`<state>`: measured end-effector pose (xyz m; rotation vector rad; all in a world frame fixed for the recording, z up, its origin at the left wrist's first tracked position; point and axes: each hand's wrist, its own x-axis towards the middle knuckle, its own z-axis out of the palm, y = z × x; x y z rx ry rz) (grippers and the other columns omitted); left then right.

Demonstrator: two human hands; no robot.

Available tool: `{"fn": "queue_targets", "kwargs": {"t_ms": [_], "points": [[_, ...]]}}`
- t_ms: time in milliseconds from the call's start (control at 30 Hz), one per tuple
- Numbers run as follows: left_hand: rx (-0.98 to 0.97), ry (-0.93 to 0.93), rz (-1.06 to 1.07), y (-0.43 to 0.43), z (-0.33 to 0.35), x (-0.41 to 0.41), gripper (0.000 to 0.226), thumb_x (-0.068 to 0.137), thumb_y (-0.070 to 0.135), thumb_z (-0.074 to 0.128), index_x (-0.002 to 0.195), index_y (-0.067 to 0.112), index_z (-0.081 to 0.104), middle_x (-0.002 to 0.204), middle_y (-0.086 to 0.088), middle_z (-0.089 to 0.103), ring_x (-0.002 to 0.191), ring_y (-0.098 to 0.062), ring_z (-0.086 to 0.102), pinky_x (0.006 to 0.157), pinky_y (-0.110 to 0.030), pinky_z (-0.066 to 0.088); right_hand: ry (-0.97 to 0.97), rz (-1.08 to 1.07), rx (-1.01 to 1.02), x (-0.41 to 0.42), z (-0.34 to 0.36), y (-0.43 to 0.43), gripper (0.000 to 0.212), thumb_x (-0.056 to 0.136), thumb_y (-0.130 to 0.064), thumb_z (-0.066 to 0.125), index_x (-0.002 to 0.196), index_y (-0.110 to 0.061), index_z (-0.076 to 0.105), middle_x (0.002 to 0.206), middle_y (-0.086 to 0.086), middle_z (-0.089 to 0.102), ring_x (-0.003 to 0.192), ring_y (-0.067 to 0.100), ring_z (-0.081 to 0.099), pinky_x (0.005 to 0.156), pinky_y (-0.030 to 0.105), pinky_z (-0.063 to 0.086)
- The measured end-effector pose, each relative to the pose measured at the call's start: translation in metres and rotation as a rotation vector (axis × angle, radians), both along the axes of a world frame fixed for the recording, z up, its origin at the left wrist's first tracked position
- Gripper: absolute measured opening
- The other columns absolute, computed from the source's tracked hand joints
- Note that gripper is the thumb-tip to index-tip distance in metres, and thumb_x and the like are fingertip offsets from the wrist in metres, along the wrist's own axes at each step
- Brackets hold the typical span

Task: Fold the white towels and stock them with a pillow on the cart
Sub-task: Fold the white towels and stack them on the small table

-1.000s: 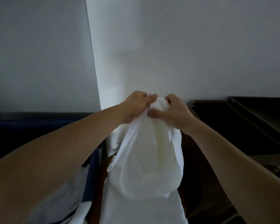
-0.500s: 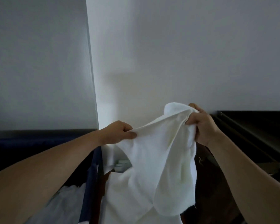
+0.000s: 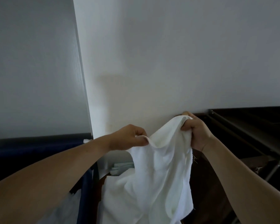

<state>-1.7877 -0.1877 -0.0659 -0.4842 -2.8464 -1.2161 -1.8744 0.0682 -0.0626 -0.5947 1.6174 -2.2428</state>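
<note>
White terry cloth fills the middle of the view: one towel (image 3: 160,172) is held up in the air in front of a pale wall (image 3: 168,62), not resting on any surface. The left hand (image 3: 129,139) pinches a fold of the towel's upper edge between the thumb and curled fingers. The right hand (image 3: 196,131), set higher and further out, is clenched round a bunched corner of the same edge. The stretch of edge between the two hands sags in a shallow curve, and the rest of the cloth hangs crumpled below them, its right side edge showing loose threads.

Holding it by the top this way lets its weight pull the creases out, and it looks like a search for the corners before the first fold, so the folding itself seems not yet begun.

Below the hanging cloth lies more white cloth (image 3: 118,196), too shadowed to tell whether it is folded. A dark rack (image 3: 249,120) stands at the right edge of the view, perhaps the cart. A blue bin (image 3: 31,147) sits low on the left, beyond the left forearm. No pillow can be made out.
</note>
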Motion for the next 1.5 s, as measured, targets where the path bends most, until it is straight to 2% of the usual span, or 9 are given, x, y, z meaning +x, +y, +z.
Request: {"fn": "queue_targets", "kwargs": {"t_ms": [267,433,567,667,867,1067,1200,1333,1500], "points": [[0.007,0.041,-0.097,0.007,-0.01,-0.002,0.008,0.088,0.021,0.075,0.094,0.026,0.077,0.138,0.028,0.047,0.118,0.013,0.05,0.097,-0.006,0.039,0.018,0.051,-0.062,-0.001,0.004,-0.007,0.03,0.038,-0.011,0.065,0.057,-0.018,0.042,0.062,0.003,0.052,0.057,0.02,0.055,0.054,0.029,0.049],[-0.029,0.012,0.021,0.005,-0.013,-0.004,0.021,0.094,0.031,0.063,0.103,0.015,0.072,0.101,-0.001,0.071,0.09,-0.012,0.065,0.087,-0.037,0.053,0.005,0.128,-0.04,-0.004,0.007,-0.008,0.028,0.041,-0.006,0.061,0.055,-0.019,0.041,0.059,0.001,0.05,0.055,0.019,0.053,0.052,0.028,0.047],[-0.007,0.156,0.163,-0.012,0.021,-0.002,0.017,0.095,0.024,0.065,0.08,0.019,0.064,0.074,0.004,0.063,0.067,-0.008,0.054,0.068,-0.031,0.047,0.077,-0.077,0.276,-0.016,0.004,0.008,0.019,0.049,-0.006,0.056,0.066,-0.014,0.051,0.062,0.005,0.055,0.061,0.025,0.051,0.054,0.027,0.043],[0.009,0.304,0.211,-0.017,0.08,-0.001,0.022,0.09,0.027,0.072,0.07,0.025,0.064,0.06,0.013,0.06,0.056,-0.002,0.051,0.057,-0.022,0.045,0.166,-0.004,0.324,-0.015,0.008,0.003,0.018,0.084,-0.004,0.045,0.098,-0.008,0.057,0.08,0.014,0.072,0.077,0.033,0.067,0.073,0.038,0.05],[-0.146,0.33,0.183,0.013,0.123,-0.004,0.033,0.084,0.035,0.075,0.073,0.004,0.068,0.062,-0.002,0.059,0.051,-0.007,0.046,0.047,-0.017,0.037,0.447,0.003,0.186,0.02,0.041,-0.044,0.064,0.073,-0.064,0.073,0.115,-0.019,0.057,0.105,0.005,0.072,0.097,0.026,0.07,0.076,0.029,0.055],[-0.156,-0.018,0.198,0.004,0.064,-0.002,0.019,0.082,0.033,0.077,0.073,0.016,0.072,0.056,0.013,0.062,0.049,0.0,0.056,0.043,-0.01,0.037,0.543,-0.173,0.585,0.046,-0.001,-0.074,0.043,0.071,-0.032,0.088,0.1,-0.034,0.055,0.105,-0.01,0.068,0.087,-0.001,0.066,0.071,0.016,0.052],[0.001,-0.168,0.113,-0.007,0.057,0.009,0.016,0.083,0.025,0.079,0.089,0.01,0.074,0.076,0.005,0.071,0.069,-0.005,0.065,0.06,-0.015,0.05,0.459,-0.208,0.618,0.048,-0.016,-0.079,0.012,0.085,-0.012,0.072,0.082,-0.022,0.066,0.075,-0.007,0.07,0.069,0.01,0.065,0.072,0.034,0.053],[-0.002,-0.252,0.043,-0.018,0.057,0.016,0.016,0.084,0.01,0.074,0.099,0.007,0.071,0.087,-0.001,0.073,0.075,-0.009,0.07,0.065,-0.018,0.053,0.338,-0.244,0.562,0.046,-0.01,-0.079,0.034,0.085,-0.004,0.053,0.061,-0.026,0.063,0.053,-0.015,0.055,0.052,0.002,0.048,0.057,0.028,0.039],[-0.127,-0.15,0.106,-0.025,0.051,0.019,0.017,0.089,0.019,0.072,0.084,0.004,0.066,0.069,0.007,0.061,0.063,-0.008,0.057,0.058,-0.018,0.044,0.228,-0.396,0.432,0.04,-0.004,-0.071,0.042,0.081,0.001,0.044,0.047,-0.024,0.048,0.049,-0.012,0.04,0.056,0.013,0.036,0.056,0.031,0.027]]}}
